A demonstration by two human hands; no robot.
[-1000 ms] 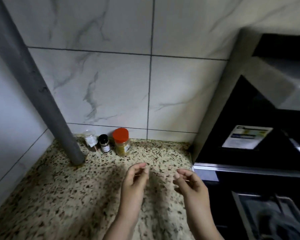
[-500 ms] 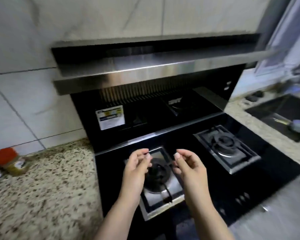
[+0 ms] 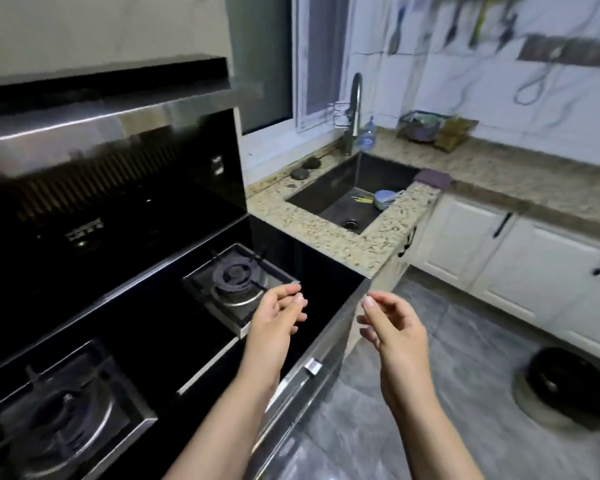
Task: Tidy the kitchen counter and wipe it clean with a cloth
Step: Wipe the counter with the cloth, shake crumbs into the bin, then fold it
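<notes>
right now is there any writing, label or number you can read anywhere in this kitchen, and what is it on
No text here can be read.
Pale marking on the black range hood panel: too blurred to read.
Small white marks on the panel's right edge: too small to tell.
Nothing legible on the sink or counter.

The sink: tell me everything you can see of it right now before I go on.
The sink is a dark, rectangular basin set into the speckled stone counter, right of the stove. A tall curved metal faucet stands at its back edge. A round drain shows in its floor. Inside, near the right wall, lie a pale blue bowl and some thin yellow-green sticks. A purple cloth lies on the counter at its far right corner. Neither hand touches it.
</notes>
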